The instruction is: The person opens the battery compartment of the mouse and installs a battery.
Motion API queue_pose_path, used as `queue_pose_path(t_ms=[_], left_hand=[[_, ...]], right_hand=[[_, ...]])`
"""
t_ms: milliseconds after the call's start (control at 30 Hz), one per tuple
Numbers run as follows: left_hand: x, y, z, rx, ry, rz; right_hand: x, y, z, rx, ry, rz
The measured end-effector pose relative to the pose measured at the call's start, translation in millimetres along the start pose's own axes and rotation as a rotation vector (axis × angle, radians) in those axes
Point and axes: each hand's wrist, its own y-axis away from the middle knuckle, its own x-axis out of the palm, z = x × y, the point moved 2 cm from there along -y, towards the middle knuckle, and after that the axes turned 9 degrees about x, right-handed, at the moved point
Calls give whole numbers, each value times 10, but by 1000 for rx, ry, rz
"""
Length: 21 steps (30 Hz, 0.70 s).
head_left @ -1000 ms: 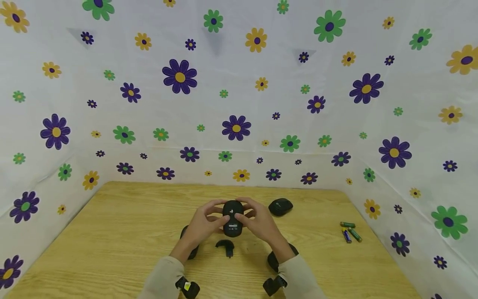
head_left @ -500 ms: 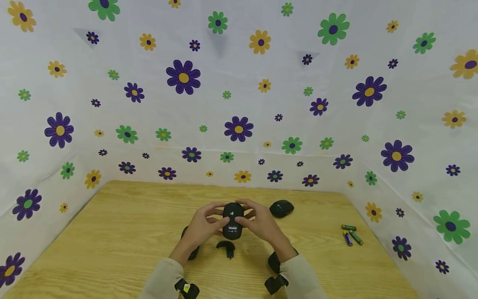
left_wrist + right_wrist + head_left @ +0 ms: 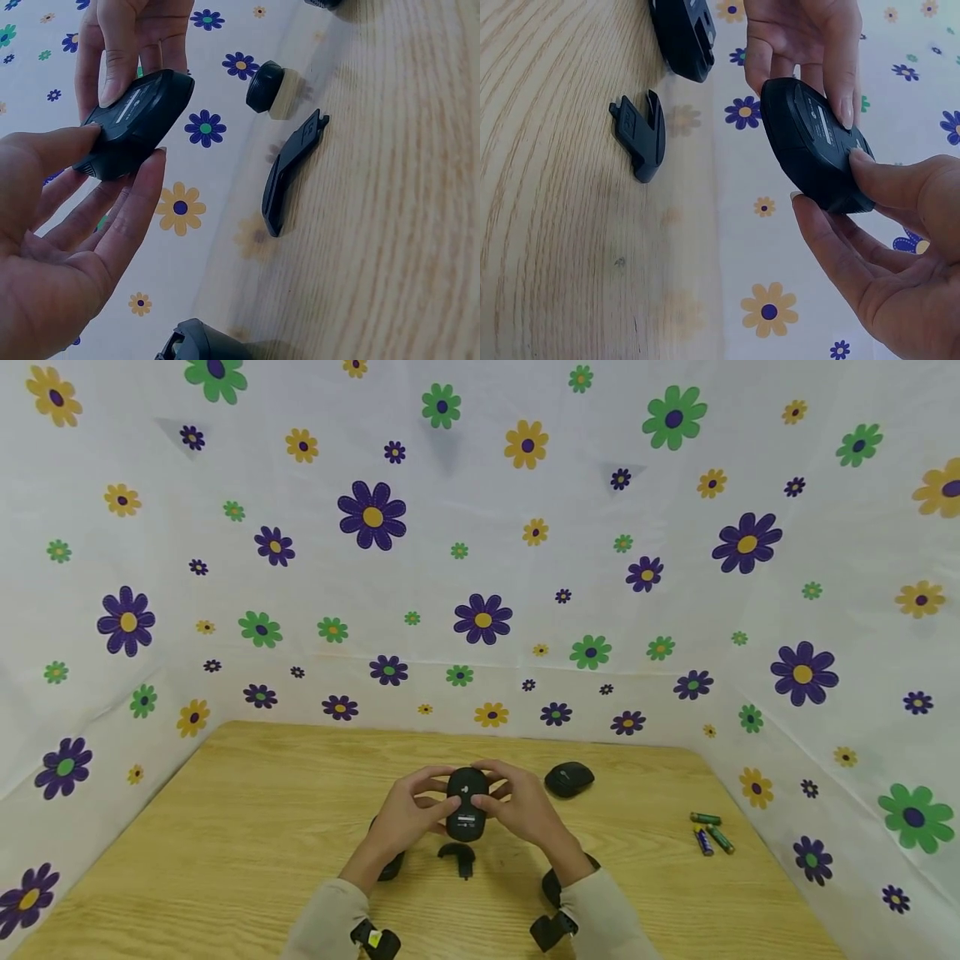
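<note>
Between both hands a black computer mouse (image 3: 467, 814) is held above the table, its labelled underside facing the person. My left hand (image 3: 408, 806) grips its left side, thumb on the underside and fingers round the edge. From the right, my right hand (image 3: 525, 802) holds it the same way, as the right wrist view shows with the mouse (image 3: 817, 142) between the thumbs and fingers. Just below lies a loose black curved cover (image 3: 459, 858) with a tab, flat on the wood. A second mouse (image 3: 390, 867) sits partly hidden behind the left forearm, a third dark one (image 3: 552, 887) by the right.
Another black mouse (image 3: 569, 779) rests at the back right of the wooden table (image 3: 262, 827). Several batteries, among them a green one (image 3: 720, 839) and a blue one (image 3: 702, 841), lie near the right edge. A flowered cloth (image 3: 480, 577) encloses the table's back and sides.
The view has shifted slightly, so the table things appear a little further right and down. Both hands keep their grip on the mouse, with almost no visible motion.
</note>
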Motion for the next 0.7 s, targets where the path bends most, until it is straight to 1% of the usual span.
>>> queue_pose_path(t_ms=[200,433,700], left_hand=[[11,-4,-5,-3,-1,6],[47,-22,2,18,-3,29],[89,-49,-1,13,-15,22]], right_hand=[[-10,1,-16,-7,21,-8],[-35,31,-29,9,18,-19],[-53,45,-52,1,4,-19]])
